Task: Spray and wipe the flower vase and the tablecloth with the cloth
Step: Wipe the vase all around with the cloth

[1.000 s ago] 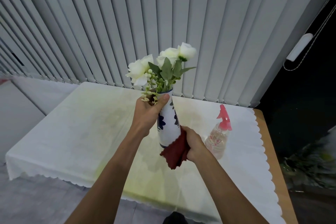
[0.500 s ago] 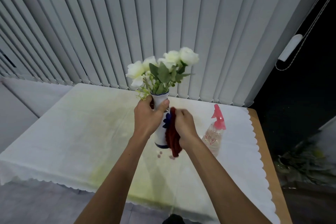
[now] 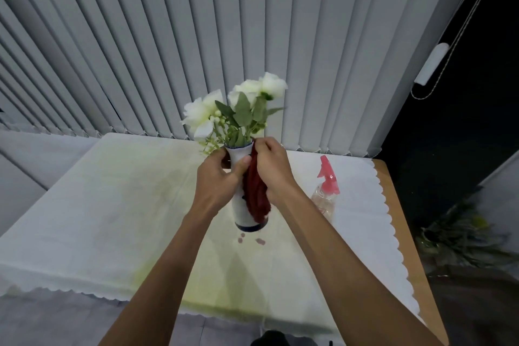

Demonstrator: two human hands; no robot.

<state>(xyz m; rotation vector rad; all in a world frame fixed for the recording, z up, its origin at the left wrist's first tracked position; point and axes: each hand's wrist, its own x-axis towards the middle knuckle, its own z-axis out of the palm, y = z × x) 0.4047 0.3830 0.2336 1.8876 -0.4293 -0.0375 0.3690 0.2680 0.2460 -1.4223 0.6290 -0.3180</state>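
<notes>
A white vase with blue marks [image 3: 242, 215] holds white flowers [image 3: 238, 105] and hangs upright just above the tablecloth [image 3: 118, 205]. My left hand [image 3: 217, 181] grips the vase's neck and upper body. My right hand [image 3: 273, 167] presses a dark red cloth [image 3: 257, 195] against the vase's right side, with its fingers up at the rim. The cloth drapes down to the vase's blue base. A clear spray bottle with a pink trigger [image 3: 325, 191] stands on the tablecloth to the right of the vase.
The white scalloped tablecloth has yellowish stains in the middle and front. Two small pinkish spots [image 3: 251, 240] lie under the vase. Vertical blinds [image 3: 224, 36] hang close behind the table. The bare wooden table edge [image 3: 393, 205] shows at the right.
My right hand has slid the cloth up the vase, from near the base to the rim. The vase has moved slightly away from me and now stands straighter.
</notes>
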